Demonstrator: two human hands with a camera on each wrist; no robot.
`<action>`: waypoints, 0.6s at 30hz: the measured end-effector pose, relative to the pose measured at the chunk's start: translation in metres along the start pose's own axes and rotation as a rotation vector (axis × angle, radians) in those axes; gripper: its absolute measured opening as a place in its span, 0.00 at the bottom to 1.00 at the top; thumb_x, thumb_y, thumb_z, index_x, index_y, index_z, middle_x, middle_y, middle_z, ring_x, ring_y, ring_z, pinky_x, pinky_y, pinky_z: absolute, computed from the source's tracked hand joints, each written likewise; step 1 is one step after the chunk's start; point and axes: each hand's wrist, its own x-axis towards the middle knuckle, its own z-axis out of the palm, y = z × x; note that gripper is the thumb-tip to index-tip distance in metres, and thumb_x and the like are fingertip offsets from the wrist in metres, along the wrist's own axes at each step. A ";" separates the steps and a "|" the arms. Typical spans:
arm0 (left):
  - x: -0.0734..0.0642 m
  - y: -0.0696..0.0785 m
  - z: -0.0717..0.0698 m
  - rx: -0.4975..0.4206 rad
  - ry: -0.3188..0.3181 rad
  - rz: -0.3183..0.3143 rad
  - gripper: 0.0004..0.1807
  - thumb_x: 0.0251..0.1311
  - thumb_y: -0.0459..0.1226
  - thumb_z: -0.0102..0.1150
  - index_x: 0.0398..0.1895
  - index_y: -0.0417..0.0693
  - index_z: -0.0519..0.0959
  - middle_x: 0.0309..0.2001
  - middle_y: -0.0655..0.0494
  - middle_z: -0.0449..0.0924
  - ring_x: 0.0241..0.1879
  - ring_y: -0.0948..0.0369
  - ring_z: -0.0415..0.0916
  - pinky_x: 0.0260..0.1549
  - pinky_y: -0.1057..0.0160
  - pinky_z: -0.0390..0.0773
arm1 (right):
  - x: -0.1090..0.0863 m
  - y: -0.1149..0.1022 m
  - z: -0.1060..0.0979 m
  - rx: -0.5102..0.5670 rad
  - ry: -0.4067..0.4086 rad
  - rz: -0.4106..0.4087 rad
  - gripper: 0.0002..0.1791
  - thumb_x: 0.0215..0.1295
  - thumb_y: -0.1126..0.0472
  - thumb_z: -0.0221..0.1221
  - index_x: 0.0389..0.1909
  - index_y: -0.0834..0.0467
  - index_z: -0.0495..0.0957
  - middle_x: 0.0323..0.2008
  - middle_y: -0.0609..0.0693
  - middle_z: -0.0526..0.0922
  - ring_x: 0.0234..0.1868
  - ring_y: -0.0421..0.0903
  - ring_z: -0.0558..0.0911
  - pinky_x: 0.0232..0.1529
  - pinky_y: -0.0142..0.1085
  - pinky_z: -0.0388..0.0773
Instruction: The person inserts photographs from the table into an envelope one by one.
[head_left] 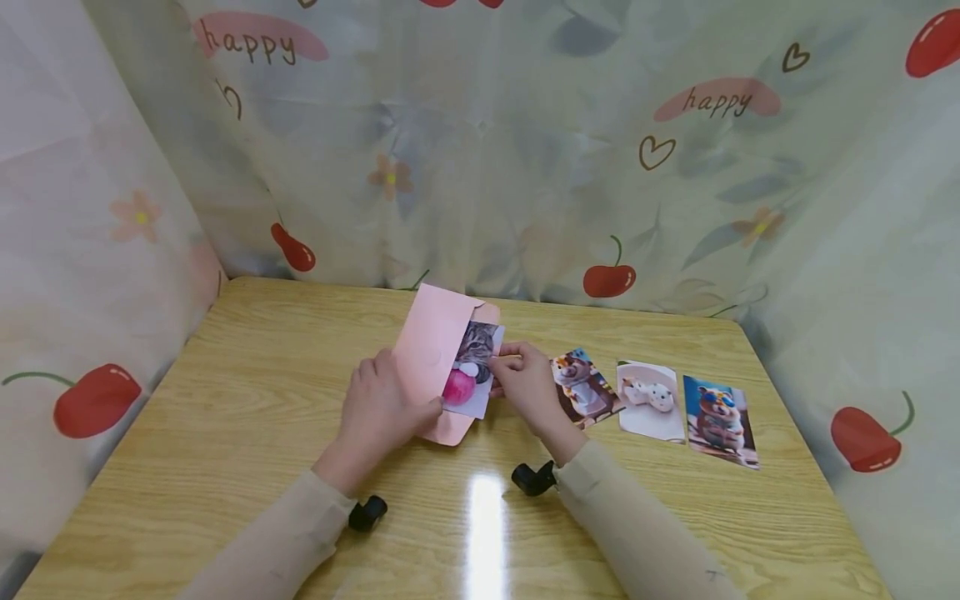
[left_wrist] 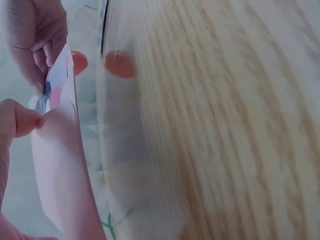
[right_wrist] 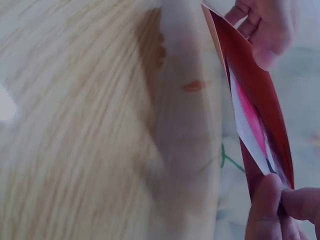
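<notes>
A pink envelope (head_left: 429, 333) is held up over the table, its open side facing right. My left hand (head_left: 378, 412) grips it from the left, with the thumb in front near the opening. A photo card (head_left: 471, 379) showing a grey cat and a pink ball sits partly inside the envelope. Its right edge is pinched between the thumb and fingers of my right hand (head_left: 531, 387). In the right wrist view the card's white edge and pink patch show within the envelope's opening (right_wrist: 260, 75). The card's inner part is hidden by the envelope.
To the right on the wooden table (head_left: 247, 400) lie three photo cards: a tilted animal picture (head_left: 585, 387) nearest my right hand, a white one (head_left: 651, 400), and one with a hamster in blue glasses (head_left: 722, 421). A printed curtain (head_left: 480, 167) surrounds the table.
</notes>
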 end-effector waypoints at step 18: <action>-0.003 0.008 -0.006 0.002 -0.067 -0.012 0.51 0.37 0.65 0.64 0.52 0.30 0.68 0.47 0.35 0.66 0.46 0.46 0.64 0.41 0.50 0.71 | 0.002 0.008 0.023 -0.031 -0.012 -0.025 0.09 0.64 0.67 0.59 0.43 0.64 0.74 0.32 0.59 0.81 0.27 0.52 0.84 0.29 0.41 0.82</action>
